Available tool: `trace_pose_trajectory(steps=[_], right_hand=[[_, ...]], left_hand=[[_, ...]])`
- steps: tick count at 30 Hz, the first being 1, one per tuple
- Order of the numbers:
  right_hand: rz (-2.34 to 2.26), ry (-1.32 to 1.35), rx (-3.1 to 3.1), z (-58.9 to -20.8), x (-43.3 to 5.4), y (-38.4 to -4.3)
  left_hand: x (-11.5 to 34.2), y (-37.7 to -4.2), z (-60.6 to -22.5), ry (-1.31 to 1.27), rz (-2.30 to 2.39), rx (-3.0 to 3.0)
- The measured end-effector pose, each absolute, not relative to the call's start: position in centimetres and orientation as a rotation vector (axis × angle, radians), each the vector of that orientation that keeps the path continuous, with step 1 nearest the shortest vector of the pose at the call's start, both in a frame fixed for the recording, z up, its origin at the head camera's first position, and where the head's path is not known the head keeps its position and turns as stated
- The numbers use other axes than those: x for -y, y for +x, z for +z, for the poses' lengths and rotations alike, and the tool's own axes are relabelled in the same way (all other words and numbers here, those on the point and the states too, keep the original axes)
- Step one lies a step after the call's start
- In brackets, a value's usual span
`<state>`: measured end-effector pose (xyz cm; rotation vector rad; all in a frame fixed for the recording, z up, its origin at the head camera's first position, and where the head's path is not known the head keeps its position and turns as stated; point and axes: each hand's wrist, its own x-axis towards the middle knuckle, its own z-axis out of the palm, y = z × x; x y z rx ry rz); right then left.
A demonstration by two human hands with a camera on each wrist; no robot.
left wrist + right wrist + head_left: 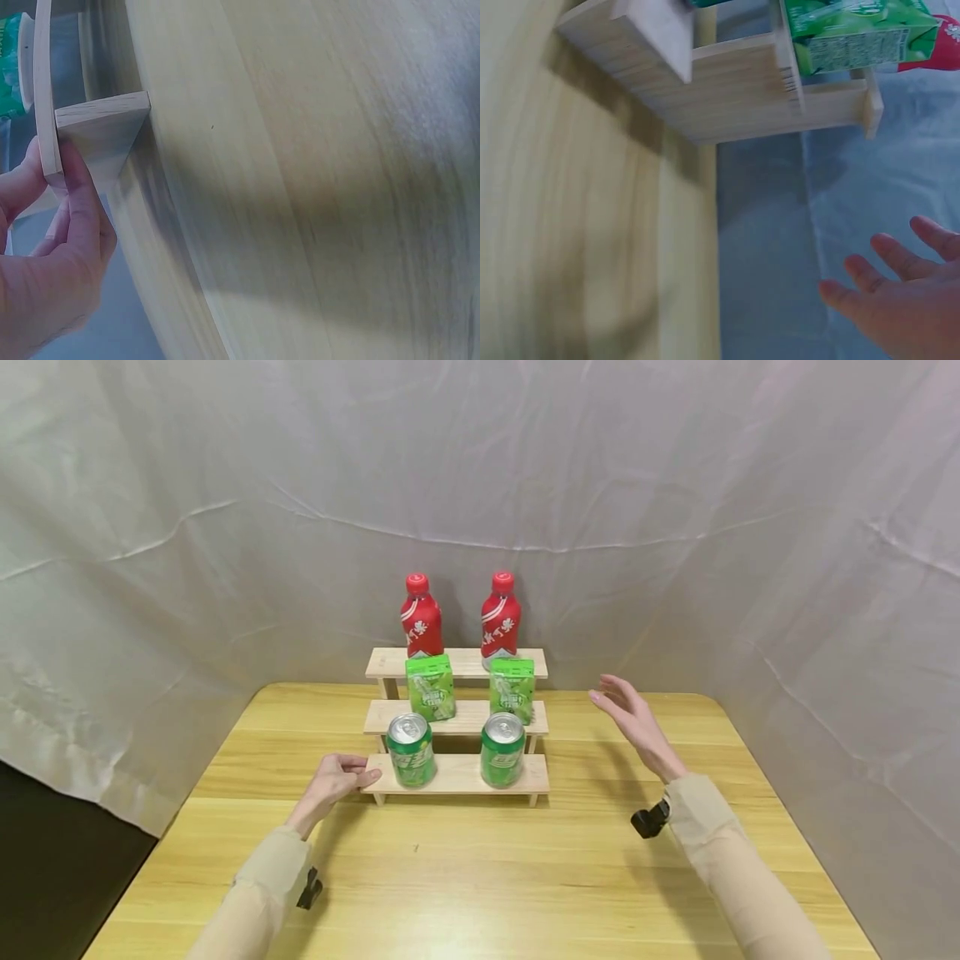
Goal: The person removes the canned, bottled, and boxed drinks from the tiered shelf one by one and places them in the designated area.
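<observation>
A three-step wooden display rack [457,784] stands toward the back of the table. My left hand [335,781] pinches the left end of its lowest board, thumb above and fingers beneath, as the left wrist view shows. Off to the rack's right, my right hand [630,718] is raised with fingers extended, holding nothing. Two green cans [411,752] [502,750] stand on the bottom step. On the middle step are two green drink cartons [431,687] [512,691]. The top step carries two red bottles [422,620] [500,622].
The wooden table [480,877] runs back to a grey cloth curtain [600,527] close behind the rack. Cloth also hangs along both sides. A dark area [60,868] lies beyond the table's left edge.
</observation>
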<state>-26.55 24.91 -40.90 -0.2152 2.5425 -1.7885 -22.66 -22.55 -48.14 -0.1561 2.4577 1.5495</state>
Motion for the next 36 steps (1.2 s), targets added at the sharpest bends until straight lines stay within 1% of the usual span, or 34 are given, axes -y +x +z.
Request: trace_pose_trajectory(steps=[16, 27, 36], right_hand=[[-1.809, -0.336, -2.533, -36.2, -22.0, -29.6], [-1.813, -0.396, -2.556, -32.5, -20.0, -30.8], [-1.788, -0.448, -2.580, -30.6, -18.9, -31.8]], left_hand=[[22.6, -22.5, -48.1, -0.119, 1.560, -2.459], [22.5, -22.5, -48.1, -0.119, 1.575, -2.454], [22.4, -22.4, -48.1, -0.119, 1.569, -2.464]])
